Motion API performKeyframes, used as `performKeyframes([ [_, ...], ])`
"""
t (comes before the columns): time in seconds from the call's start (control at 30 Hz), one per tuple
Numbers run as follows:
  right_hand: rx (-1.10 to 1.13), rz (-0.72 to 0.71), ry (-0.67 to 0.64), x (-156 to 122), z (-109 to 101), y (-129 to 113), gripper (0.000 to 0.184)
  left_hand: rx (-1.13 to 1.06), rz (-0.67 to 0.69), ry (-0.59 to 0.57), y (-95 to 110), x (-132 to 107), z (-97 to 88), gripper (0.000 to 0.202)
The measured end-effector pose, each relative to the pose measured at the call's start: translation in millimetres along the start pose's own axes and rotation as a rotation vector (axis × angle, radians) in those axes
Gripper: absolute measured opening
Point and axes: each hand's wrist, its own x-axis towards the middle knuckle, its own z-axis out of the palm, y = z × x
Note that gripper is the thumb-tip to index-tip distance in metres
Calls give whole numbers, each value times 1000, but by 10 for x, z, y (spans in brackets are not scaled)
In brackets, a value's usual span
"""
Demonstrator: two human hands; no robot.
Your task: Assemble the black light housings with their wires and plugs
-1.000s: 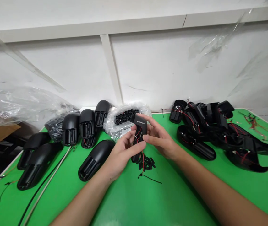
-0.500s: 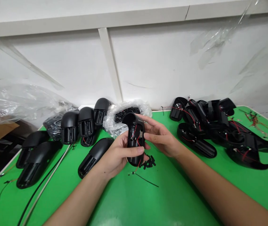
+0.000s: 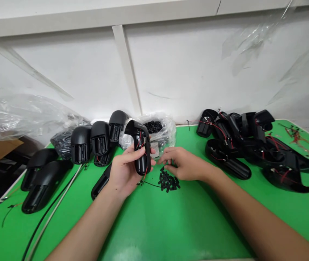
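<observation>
My left hand (image 3: 127,168) is wrapped around a black curved plastic housing (image 3: 142,159), held upright with its hollow side and red wires showing. A thin black wire trails from the housing's lower end onto the green table. Beside it, my right hand (image 3: 180,163) reaches down over a small pile of short black plastic pieces (image 3: 169,182). Its thumb and fingers are drawn together around one small black piece (image 3: 162,169) at the pile's upper edge.
Several black housings with slotted compartments (image 3: 100,139) stand on the left. More open shells with red wires (image 3: 227,163) are heaped on the right. A clear plastic bag of small black parts (image 3: 154,127) sits behind my hands. Cables (image 3: 53,210) cross the table's left side.
My right hand has let go of the housing and moved down to the small black pieces. My left hand has shifted left with the housing, turning it slightly.
</observation>
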Motion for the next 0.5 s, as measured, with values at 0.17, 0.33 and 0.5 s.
performKeyframes([
  [0.17, 0, -9, -4, 20, 23, 11, 13, -35, -27, 26, 10, 5, 26, 42],
  [0.33, 9, -39, 31, 30, 62, 56, 10, -15, -43, 94, -4, 29, 50, 42],
  [0.5, 139, 65, 116, 42, 66, 43, 6, 27, -1, 92, -50, 37, 23, 39],
])
